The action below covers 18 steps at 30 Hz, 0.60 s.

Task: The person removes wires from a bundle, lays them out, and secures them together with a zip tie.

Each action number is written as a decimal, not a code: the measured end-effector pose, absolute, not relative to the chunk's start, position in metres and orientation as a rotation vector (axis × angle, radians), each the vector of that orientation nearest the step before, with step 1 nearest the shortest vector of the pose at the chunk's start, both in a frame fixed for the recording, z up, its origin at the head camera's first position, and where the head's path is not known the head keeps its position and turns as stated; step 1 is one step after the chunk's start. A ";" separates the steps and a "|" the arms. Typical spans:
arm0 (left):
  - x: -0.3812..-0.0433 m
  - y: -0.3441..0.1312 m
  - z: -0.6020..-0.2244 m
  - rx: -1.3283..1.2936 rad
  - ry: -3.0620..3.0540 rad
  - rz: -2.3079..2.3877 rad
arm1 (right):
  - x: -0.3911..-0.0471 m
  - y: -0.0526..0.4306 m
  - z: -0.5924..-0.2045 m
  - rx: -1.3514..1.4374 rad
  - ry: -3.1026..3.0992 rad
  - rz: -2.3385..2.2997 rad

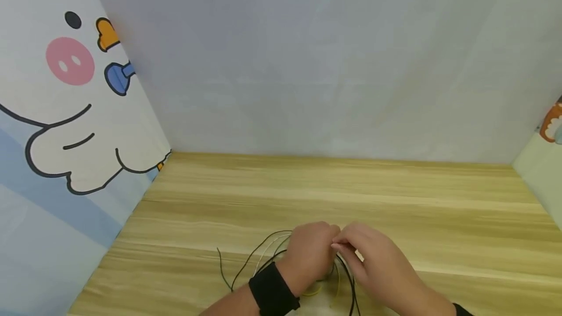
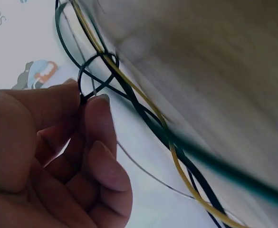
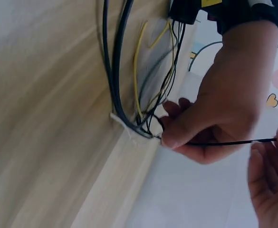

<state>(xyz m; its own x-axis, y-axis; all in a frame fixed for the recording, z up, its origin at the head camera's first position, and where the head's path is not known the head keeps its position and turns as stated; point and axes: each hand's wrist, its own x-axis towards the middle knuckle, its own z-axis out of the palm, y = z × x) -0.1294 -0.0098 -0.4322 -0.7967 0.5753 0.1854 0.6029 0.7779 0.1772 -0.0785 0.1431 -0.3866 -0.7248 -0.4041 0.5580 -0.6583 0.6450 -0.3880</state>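
Observation:
A loose bundle of thin wires, with a yellow wire [image 2: 150, 102], a dark green wire [image 2: 210, 164] and a pale thin wire [image 2: 148, 173] among them, hangs by my hands. My left hand [image 1: 311, 250] pinches a black wire [image 3: 224, 143] between thumb and forefinger, where it loops round the bundle in the left wrist view. To its right, my right hand [image 1: 379, 260] pinches the same black wire farther along, and the stretch between both hands is straight in the right wrist view. In the head view the hands hide most of the loop.
The bundle's wires spread over the wood-grain tabletop [image 1: 197, 194], one dark end [image 1: 219, 257] reaching left. A plain pale backdrop [image 1: 329, 62] stands behind, with a cartoon-printed panel [image 1: 39, 87] at left and another panel [image 1: 540, 169] at right. A black band [image 1: 273, 289] wraps the left wrist.

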 end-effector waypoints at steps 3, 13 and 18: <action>-0.130 -0.011 -0.430 -0.915 -2.886 -0.362 | -0.081 0.145 -0.386 0.659 -2.654 0.805; -0.128 -0.013 -0.420 -0.934 -2.913 -0.558 | -0.093 0.149 -0.408 0.460 -3.085 0.728; -0.126 -0.014 -0.415 -0.940 -2.964 -0.526 | -0.095 0.144 -0.421 0.436 -3.148 0.669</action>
<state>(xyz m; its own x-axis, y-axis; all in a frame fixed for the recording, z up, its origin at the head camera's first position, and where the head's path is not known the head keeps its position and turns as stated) -0.1258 -0.0140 -0.4149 -0.8221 0.5624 0.0885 0.5585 0.7665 0.3171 -0.0953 0.1445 -0.4210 -0.9584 -0.2814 -0.0477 -0.2376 0.8794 -0.4125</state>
